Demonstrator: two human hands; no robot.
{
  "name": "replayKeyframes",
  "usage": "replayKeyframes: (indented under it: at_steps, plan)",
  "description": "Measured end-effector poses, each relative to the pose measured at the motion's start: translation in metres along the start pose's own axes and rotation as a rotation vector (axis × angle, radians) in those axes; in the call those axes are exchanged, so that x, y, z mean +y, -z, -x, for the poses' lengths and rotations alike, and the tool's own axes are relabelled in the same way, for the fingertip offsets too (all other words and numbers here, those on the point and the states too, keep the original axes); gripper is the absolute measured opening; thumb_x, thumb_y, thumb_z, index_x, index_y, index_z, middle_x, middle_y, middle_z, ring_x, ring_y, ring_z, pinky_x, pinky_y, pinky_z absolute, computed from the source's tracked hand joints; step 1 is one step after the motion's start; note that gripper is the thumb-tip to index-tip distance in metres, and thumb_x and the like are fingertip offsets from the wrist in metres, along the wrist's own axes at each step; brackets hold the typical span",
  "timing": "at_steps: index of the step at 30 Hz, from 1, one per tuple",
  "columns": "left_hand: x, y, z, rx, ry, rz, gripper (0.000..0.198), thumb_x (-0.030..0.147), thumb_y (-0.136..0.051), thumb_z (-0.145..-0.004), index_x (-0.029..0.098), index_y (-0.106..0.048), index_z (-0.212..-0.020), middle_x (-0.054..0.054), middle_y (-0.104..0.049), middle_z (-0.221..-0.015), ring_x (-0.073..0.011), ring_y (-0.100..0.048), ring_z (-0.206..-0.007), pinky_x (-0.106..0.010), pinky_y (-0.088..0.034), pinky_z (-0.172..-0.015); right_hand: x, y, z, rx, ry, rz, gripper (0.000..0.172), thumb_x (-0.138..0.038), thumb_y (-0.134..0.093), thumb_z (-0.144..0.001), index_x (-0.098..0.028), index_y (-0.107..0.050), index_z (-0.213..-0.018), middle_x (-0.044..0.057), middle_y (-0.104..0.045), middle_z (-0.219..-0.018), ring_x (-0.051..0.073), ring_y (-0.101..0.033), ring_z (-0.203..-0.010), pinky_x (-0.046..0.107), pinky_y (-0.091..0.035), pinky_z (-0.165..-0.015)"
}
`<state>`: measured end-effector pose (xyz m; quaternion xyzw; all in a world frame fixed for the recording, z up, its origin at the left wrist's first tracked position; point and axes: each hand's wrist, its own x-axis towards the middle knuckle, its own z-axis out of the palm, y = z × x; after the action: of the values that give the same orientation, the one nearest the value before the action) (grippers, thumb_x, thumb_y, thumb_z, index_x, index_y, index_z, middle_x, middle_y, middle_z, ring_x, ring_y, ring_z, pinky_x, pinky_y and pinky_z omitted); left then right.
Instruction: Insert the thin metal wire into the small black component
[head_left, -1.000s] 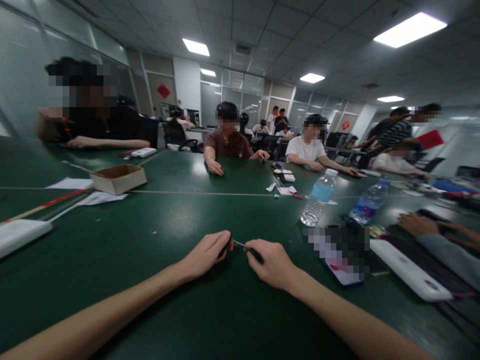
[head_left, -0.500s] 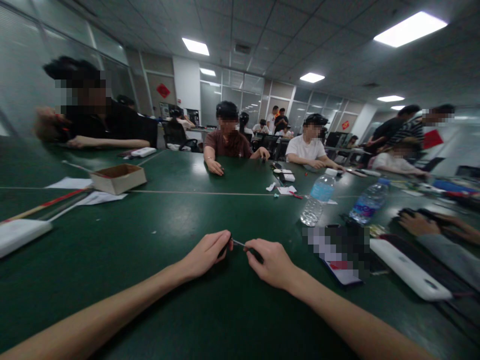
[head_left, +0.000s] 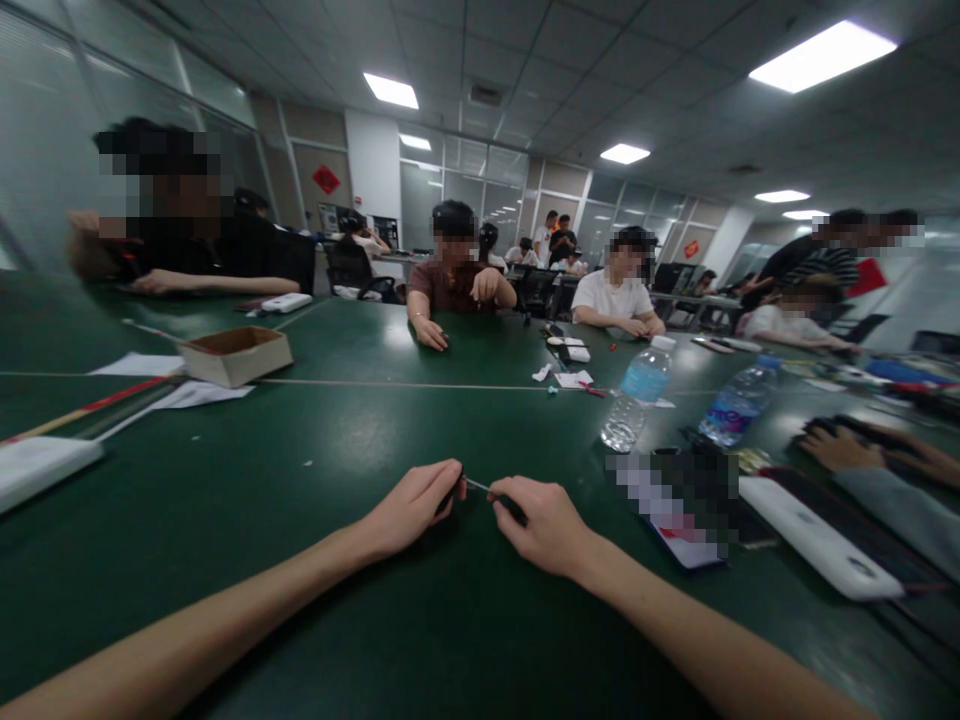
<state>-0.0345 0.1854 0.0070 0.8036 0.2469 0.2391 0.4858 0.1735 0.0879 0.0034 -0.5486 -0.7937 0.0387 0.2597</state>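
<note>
My left hand [head_left: 420,505] is closed round a dark piece, most of it hidden by the fingers. From there a thin metal rod [head_left: 478,486] sticks out to the right, perhaps the shaft of a small screwdriver. At the rod's other end, the thumb and forefinger of my right hand [head_left: 544,520] are pinched together on its tip. Both hands are low over the green table [head_left: 352,620], close to each other. Whatever else may be between the right fingertips is too small to make out.
Right of my hands are a clear water bottle [head_left: 637,395], a second bottle [head_left: 739,400], a blurred-out flat item [head_left: 686,520] and a white power bank [head_left: 817,535]. A neighbour's hands [head_left: 836,445] rest farther right. Leftward stand a cardboard box [head_left: 247,360] and a white device [head_left: 45,470]. People sit opposite.
My hands and the rod have hardly moved. Across the table, the person in brown has raised one hand, and the person in white has drawn an arm in.
</note>
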Motion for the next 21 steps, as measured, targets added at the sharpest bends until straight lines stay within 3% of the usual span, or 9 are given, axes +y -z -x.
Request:
replayKeyframes:
  at_steps: [21]
  plan:
    - [-0.0042,-0.0005,-0.0009,-0.009,-0.013,0.021,0.049,0.049,-0.024,-0.099,0.016,-0.058,-0.087,0.005,-0.044,-0.056,-0.0113,-0.041,-0.052,-0.024,-0.033,-0.055,0.0008,-0.0009,0.0001,0.006,0.009,0.027,0.019,-0.022,-0.049,-0.092,-0.022,-0.059,-0.109,0.003,-0.065,-0.095,0.015,-0.060,-0.081,0.027,-0.046,-0.073]
